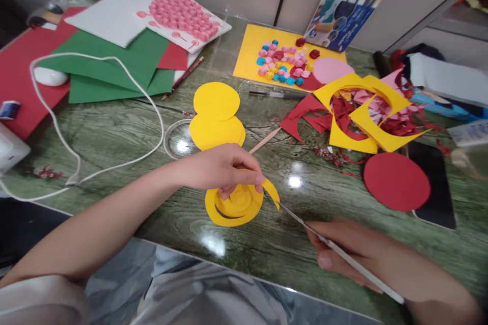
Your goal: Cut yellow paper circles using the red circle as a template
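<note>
My left hand (pixel 232 167) pinches a yellow paper strip (pixel 272 193) between thumb and fingers; its free end curves down to the right. Right under these fingers lies a round yellow paper spiral (pixel 232 221), partly covered by the hand. Whether strip and spiral are one piece is hidden. My right hand (pixel 339 251), slightly blurred, is closed around a slim white-handled tool (pixel 354 264) with a thin metal front part. Its tip touches or nearly touches the strip's end; I cannot tell its exact kind. Overlapping yellow paper circles (pixel 217 129) lie just beyond my left hand.
A wooden stick (pixel 266 140) lies beyond my left hand. Yellow and red paper offcuts (pixel 373 127) and a red circle (pixel 396 181) on a dark phone (pixel 438 193) lie right. A white cable (pixel 160 117) loops left, near green sheets (pixel 110 71). Small paper balls (pixel 282 63) sit behind.
</note>
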`<action>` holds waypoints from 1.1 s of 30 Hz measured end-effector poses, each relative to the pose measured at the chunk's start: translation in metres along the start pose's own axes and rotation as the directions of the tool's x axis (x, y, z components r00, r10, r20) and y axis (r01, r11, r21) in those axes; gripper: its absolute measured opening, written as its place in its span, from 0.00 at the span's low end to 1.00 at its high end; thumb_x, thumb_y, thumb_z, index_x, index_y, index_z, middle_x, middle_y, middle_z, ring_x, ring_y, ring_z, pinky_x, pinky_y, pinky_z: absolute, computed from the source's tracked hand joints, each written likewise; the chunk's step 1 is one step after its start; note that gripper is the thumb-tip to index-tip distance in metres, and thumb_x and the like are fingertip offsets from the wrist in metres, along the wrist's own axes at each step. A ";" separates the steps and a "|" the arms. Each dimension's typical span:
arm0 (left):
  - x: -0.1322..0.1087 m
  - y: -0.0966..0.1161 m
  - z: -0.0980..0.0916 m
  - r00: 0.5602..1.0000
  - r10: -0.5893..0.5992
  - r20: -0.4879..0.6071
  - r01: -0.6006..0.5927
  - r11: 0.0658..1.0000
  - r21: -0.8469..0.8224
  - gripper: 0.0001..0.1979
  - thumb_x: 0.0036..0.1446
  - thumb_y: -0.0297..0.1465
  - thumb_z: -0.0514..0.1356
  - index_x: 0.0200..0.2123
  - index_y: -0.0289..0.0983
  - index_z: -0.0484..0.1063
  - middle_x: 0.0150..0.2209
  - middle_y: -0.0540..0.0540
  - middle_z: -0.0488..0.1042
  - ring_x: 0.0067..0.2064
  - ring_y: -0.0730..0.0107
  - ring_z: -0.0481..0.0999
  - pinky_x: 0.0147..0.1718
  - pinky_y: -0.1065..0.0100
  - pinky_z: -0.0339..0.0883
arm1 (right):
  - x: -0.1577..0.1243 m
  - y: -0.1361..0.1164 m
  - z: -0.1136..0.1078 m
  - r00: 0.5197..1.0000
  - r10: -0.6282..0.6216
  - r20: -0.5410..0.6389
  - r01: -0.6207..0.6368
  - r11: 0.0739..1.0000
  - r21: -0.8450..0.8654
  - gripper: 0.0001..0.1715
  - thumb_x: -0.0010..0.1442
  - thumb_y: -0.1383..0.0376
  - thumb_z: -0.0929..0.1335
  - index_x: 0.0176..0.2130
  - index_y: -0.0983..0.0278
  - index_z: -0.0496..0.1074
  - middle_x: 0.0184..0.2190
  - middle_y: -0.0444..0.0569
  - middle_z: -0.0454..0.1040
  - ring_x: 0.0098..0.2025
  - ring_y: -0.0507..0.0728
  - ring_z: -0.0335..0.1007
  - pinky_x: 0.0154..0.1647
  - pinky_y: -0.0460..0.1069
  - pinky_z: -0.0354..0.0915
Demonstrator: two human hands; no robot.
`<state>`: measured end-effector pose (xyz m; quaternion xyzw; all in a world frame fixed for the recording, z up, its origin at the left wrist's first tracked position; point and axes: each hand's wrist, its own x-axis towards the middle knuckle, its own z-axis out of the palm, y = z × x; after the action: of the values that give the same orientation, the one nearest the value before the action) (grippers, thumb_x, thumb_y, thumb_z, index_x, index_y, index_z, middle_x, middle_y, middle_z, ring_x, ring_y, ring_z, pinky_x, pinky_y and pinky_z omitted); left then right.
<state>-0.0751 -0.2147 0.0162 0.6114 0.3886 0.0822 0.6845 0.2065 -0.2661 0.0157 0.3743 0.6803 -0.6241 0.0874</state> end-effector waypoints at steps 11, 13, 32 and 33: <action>-0.002 0.000 0.000 0.998 -0.031 0.056 0.027 0.997 0.075 0.11 0.55 0.32 0.54 0.32 0.35 0.75 0.15 0.53 0.65 0.16 0.80 0.63 0.15 0.79 0.56 | -0.001 -0.006 0.000 0.992 0.115 0.055 -0.101 0.972 -0.212 0.16 0.59 0.53 0.62 0.30 0.62 0.64 0.25 0.43 0.66 0.29 0.52 0.61 0.28 0.45 0.56; -0.002 0.000 0.000 0.998 -0.037 0.060 0.032 0.996 0.080 0.11 0.55 0.32 0.54 0.32 0.35 0.75 0.15 0.53 0.65 0.16 0.80 0.63 0.15 0.79 0.57 | -0.001 -0.004 0.000 0.992 0.113 0.063 -0.097 0.971 -0.217 0.15 0.59 0.53 0.63 0.31 0.62 0.65 0.25 0.43 0.65 0.29 0.52 0.61 0.28 0.45 0.56; -0.001 0.004 0.009 0.974 0.036 -0.223 -0.079 0.979 -0.189 0.11 0.55 0.36 0.56 0.29 0.36 0.74 0.13 0.55 0.64 0.14 0.81 0.63 0.13 0.79 0.55 | 0.005 -0.010 -0.001 0.995 -0.027 0.096 -0.026 0.862 0.506 0.24 0.56 0.44 0.61 0.29 0.63 0.56 0.15 0.35 0.51 0.14 0.44 0.41 0.11 0.41 0.41; -0.001 0.004 0.011 0.970 0.040 -0.240 -0.089 0.976 -0.201 0.12 0.55 0.36 0.56 0.29 0.35 0.74 0.13 0.55 0.64 0.14 0.81 0.62 0.13 0.79 0.55 | 0.005 -0.009 -0.001 0.995 -0.043 0.091 -0.012 0.845 0.534 0.24 0.56 0.44 0.61 0.29 0.63 0.57 0.15 0.34 0.51 0.13 0.43 0.41 0.11 0.40 0.41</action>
<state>-0.0674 -0.2226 0.0196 0.5340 0.4355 0.2167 0.6915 0.1972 -0.2626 0.0200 0.3469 0.4776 -0.8071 0.0084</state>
